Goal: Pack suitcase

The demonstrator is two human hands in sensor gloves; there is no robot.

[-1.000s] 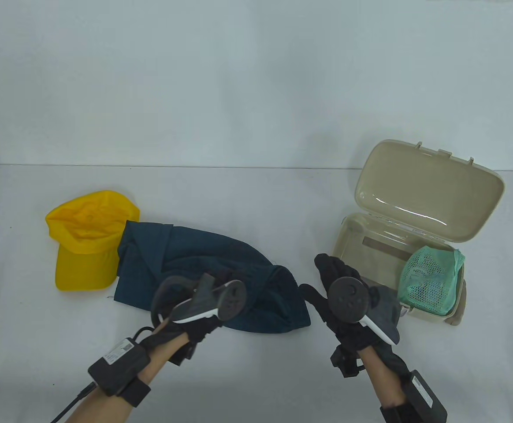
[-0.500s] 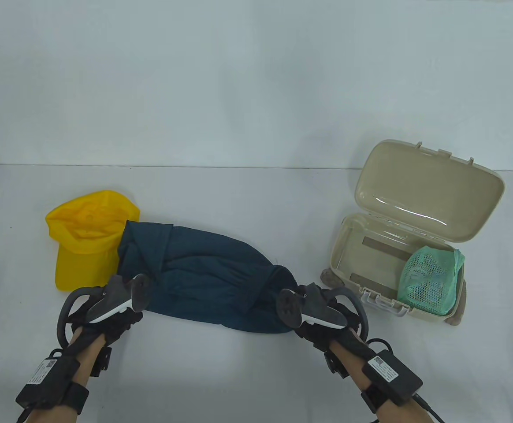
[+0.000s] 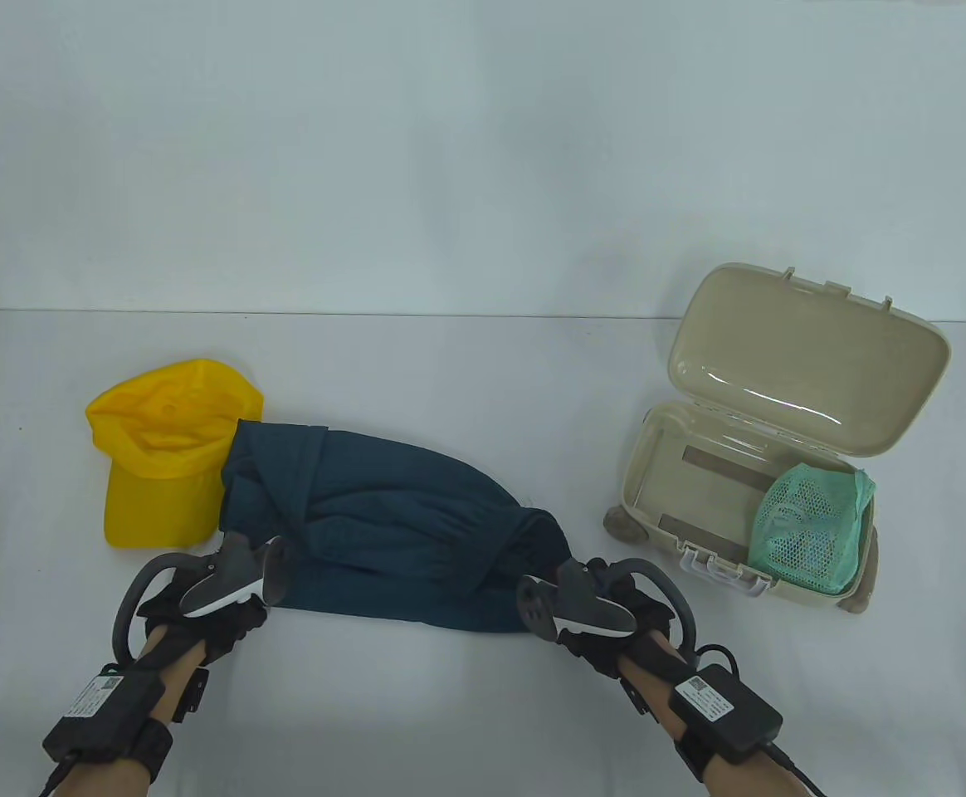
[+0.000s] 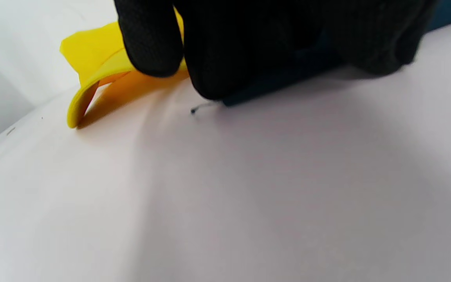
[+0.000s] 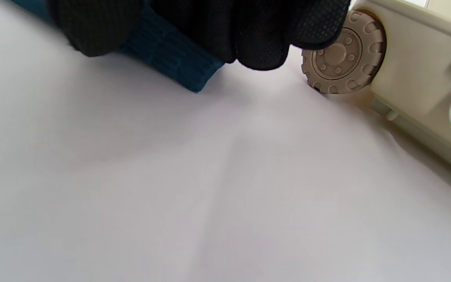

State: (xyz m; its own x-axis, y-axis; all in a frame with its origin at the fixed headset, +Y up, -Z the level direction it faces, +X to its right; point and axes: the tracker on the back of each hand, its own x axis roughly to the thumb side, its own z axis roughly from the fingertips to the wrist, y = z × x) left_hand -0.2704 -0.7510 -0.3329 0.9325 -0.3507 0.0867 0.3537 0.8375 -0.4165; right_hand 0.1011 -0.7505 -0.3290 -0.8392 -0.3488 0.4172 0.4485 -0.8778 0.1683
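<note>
A dark teal garment (image 3: 392,523) lies crumpled across the table's middle. My left hand (image 3: 201,606) pinches its near left corner (image 4: 249,92), fingers curled over the cloth. My right hand (image 3: 607,606) grips the near right corner, a ribbed teal cuff (image 5: 178,66). The beige toy suitcase (image 3: 665,465) stands open at the right, its lid (image 3: 807,357) tipped back, with a green mesh pouch (image 3: 811,527) in its near right corner. Close beside my right fingers (image 5: 264,35) is a suitcase wheel (image 5: 341,55).
A yellow cap (image 3: 163,452) lies at the left, partly under the garment's far left end; its brim (image 4: 92,90) shows beside my left fingers (image 4: 151,43). The white table (image 3: 466,706) has bare surface in front of both hands.
Both hands spread apart from the middle to the garment's near corners and took hold of them. The near edge has since been drawn slightly toward the front, flattening the cloth.
</note>
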